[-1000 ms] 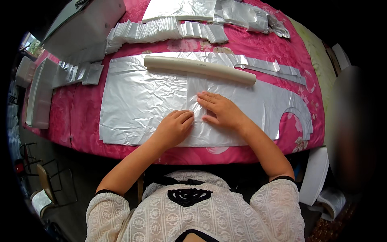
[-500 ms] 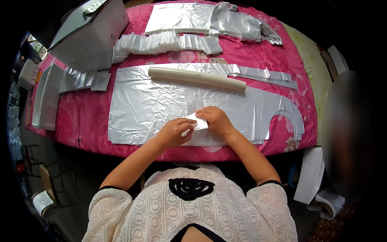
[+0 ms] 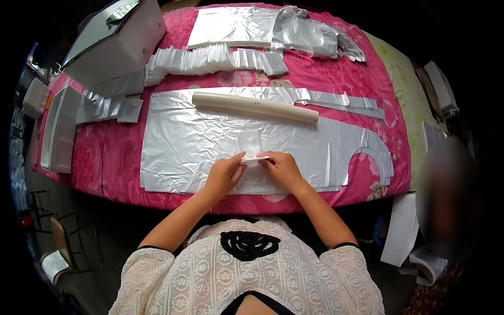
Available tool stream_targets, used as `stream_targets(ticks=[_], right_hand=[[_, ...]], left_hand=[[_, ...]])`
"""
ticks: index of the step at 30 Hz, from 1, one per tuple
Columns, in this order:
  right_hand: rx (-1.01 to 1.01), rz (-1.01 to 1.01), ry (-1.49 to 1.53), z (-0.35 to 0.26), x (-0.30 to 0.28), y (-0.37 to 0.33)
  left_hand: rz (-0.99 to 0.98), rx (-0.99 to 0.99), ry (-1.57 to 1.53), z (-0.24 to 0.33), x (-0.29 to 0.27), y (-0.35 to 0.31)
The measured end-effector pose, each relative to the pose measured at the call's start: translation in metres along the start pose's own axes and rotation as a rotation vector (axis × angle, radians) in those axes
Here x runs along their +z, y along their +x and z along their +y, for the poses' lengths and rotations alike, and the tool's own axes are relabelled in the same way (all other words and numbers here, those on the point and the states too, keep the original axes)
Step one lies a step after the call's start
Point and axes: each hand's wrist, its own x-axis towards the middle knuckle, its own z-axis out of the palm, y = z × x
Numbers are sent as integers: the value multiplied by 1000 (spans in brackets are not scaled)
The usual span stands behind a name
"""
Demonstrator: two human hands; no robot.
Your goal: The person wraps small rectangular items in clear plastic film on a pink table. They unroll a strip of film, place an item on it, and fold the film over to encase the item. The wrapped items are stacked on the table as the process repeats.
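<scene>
Both my hands work over a flat stack of silvery white plastic bags (image 3: pixel 181 152) with curved handle cutouts at the right end. Between them is a small folded plastic bag (image 3: pixel 255 160), tilted so that its narrow edge shows. My left hand (image 3: pixel 224 172) is closed, pinching its left end between thumb and fingers. At the other end my right hand (image 3: pixel 282 170) is closed on it too, thumb beneath. A pale translucent strip shows just beyond the fold. Farther back, a long beige tube (image 3: pixel 254 107) lies across the stack.
Rows of folded bags (image 3: pixel 189 61) stand at the back and beside a white bin (image 3: pixel 59 128) on the left. A large white box (image 3: pixel 115 55) stands at back left. More flat bags (image 3: pixel 233 26) lie at the far edge of the pink cloth (image 3: pixel 357 68). A blurred shape is at right.
The folded bag has tipped from lying flat-faced to edge-on. My left thumb and fingers have shifted to pinch its left end, and my right hand has moved lower on its right end.
</scene>
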Motion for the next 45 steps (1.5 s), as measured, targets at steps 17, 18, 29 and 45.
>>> stream_targets(ticks=[17,18,29,45], right_hand=[[495,-186,1,0,-1,55],[500,-195,13,2,-1,57],[554,-272,177,12,1,67],[409,3,131,13,11,44]], left_hand=[[50,-492,-337,4,-9,39],[47,-499,-381,4,-11,39],[-42,200,397,7,16,37],[-1,95,422,-5,33,40]])
